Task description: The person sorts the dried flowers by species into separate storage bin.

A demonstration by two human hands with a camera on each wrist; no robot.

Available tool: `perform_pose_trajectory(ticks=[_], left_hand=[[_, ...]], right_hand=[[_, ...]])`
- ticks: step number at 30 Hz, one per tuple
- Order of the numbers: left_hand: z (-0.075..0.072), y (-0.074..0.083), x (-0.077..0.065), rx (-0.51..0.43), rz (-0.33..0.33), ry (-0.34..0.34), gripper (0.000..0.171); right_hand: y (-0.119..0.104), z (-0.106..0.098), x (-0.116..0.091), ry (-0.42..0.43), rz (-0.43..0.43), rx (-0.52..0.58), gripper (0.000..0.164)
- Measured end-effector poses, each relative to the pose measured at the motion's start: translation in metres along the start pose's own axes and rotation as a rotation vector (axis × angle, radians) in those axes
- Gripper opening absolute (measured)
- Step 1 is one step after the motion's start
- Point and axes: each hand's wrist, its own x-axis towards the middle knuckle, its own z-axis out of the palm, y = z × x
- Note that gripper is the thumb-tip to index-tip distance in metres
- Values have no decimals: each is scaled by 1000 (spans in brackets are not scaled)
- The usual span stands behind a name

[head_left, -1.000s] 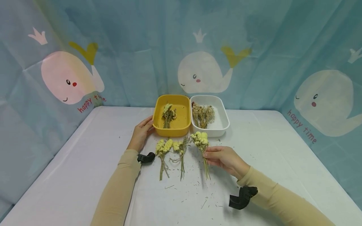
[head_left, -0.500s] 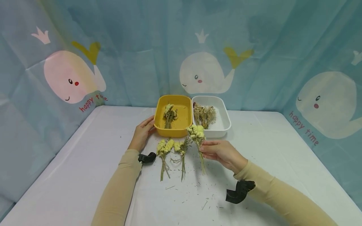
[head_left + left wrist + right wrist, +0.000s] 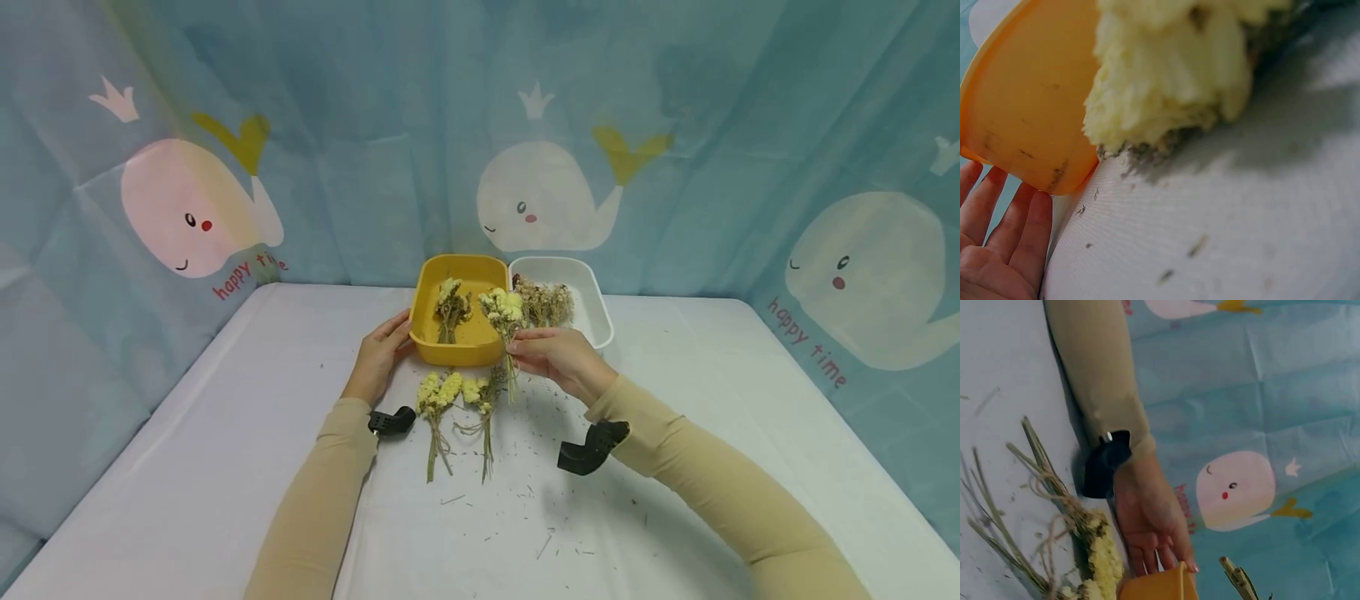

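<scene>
My right hand (image 3: 558, 357) pinches the stems of a bunch of pale yellow dried flowers (image 3: 501, 307), heads up, over the right front part of a yellow tray (image 3: 457, 356). Cut stem ends (image 3: 1238, 578) show at the bottom of the right wrist view. My left hand (image 3: 375, 358) rests against the tray's left side; in the left wrist view its fingers (image 3: 1030, 228) lie extended against the outer wall. Inside the tray, at the left, lies another dried flower bunch (image 3: 451, 312). Two twine-tied yellow bunches, one left (image 3: 433, 402) and one right (image 3: 483, 408), lie before it.
A white tray (image 3: 592, 312) with brownish dried flowers (image 3: 549, 304) stands right beside the yellow one. Bits of stem (image 3: 543, 547) litter the white table (image 3: 195, 467). Behind rises a blue curtain (image 3: 360, 192) with whale prints.
My right hand has lifted the flower bunch forward and left, from in front of the trays to above the yellow one. The left hand has stayed at the tray's side.
</scene>
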Motion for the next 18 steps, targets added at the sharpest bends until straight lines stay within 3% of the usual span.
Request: perform_pose_trajectory(ticks=[18], left_hand=[[0, -2, 2, 33, 5, 9, 59]], right_hand=[[-16, 24, 68, 117, 6, 86, 37]])
